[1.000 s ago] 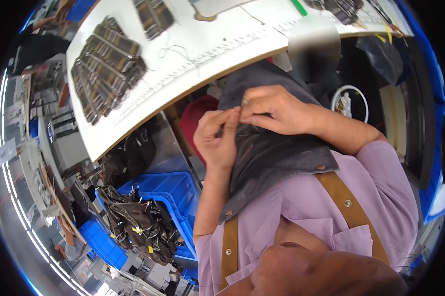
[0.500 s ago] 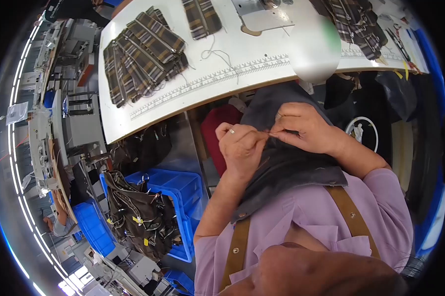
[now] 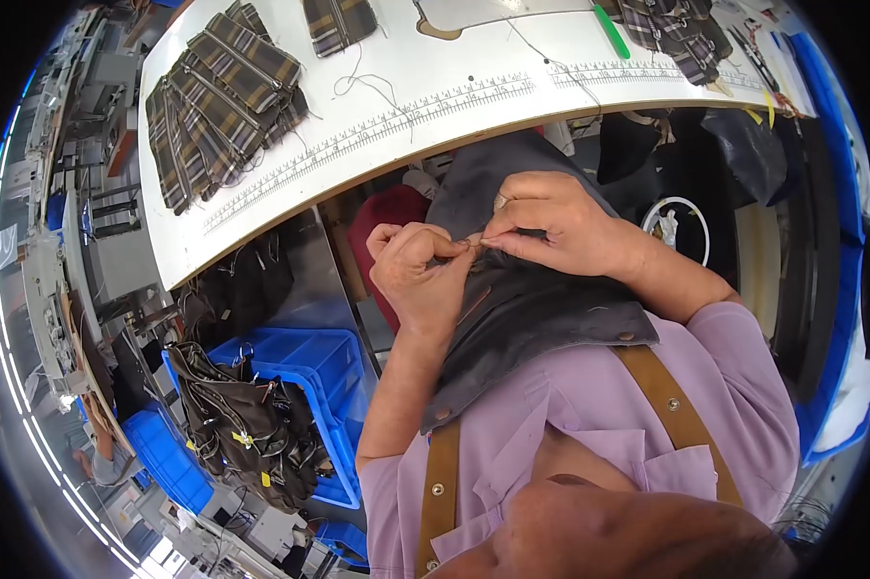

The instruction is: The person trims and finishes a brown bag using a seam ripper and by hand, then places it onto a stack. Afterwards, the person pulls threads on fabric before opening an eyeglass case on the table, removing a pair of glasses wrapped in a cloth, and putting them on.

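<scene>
My left hand (image 3: 420, 275) and my right hand (image 3: 562, 230) meet above my lap. Thumb and index finger are pinched on each, fingertips close together. Whatever sits between the fingertips is too small to make out. Beneath them a dark apron (image 3: 541, 294) with brown straps covers my lap. Beyond the hands, loose thread (image 3: 372, 85) lies on the white table (image 3: 358, 188). To the far left on that table is a fanned stack of plaid fabric pieces with zippers (image 3: 224, 101), and another plaid piece (image 3: 340, 24) lies beside it.
More plaid pieces (image 3: 681, 43) lie at the table's right end, near a green-handled item (image 3: 610, 31). A metal machine plate (image 3: 502, 12) is at the back. A blue crate (image 3: 329, 362) stands at my left, with dark zippered bags (image 3: 247, 425). Another person's arm shows far left.
The view has shifted, so the table and crate appear further left. My hands stay pinched together over my lap. A blurred pale shape over the table is gone, and the green-handled item shows.
</scene>
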`<state>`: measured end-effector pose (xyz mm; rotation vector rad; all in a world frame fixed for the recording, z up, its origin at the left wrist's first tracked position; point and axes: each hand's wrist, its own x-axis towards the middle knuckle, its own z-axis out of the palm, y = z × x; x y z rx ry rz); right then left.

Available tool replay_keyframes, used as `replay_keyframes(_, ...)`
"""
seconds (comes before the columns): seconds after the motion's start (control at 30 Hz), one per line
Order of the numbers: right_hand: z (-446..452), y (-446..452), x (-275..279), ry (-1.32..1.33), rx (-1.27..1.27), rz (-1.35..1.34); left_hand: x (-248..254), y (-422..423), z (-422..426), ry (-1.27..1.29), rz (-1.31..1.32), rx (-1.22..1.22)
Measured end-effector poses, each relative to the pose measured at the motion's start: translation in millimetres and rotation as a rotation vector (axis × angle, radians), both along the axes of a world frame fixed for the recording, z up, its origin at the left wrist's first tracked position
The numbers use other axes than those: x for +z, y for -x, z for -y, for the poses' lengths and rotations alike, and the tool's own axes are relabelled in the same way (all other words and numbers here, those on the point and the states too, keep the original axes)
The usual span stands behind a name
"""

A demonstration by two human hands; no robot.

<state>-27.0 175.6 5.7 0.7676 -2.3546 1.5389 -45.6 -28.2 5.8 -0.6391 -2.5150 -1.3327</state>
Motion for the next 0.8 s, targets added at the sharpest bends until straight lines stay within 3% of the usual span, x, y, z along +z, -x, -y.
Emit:
replay_keyframes(0.37, -5.1, 0.2, -1.7, 0.012, -0.044, 0.051, 1.2, -4.6, 2.7, 0.121, 0.11, -0.121)
replay_keyframes(0.57, -5.3, -0.2, -3.0, 0.023, -0.056, 0.058, 6.1, -7.3, 2.9, 0.146, 0.045, -0.105)
replay_keyframes(0.8, -5.7, 0.3, -1.9, 0.034, -0.047, 0.04, 6.0, -4.9, 7.1, 0.104, 0.162, -0.063)
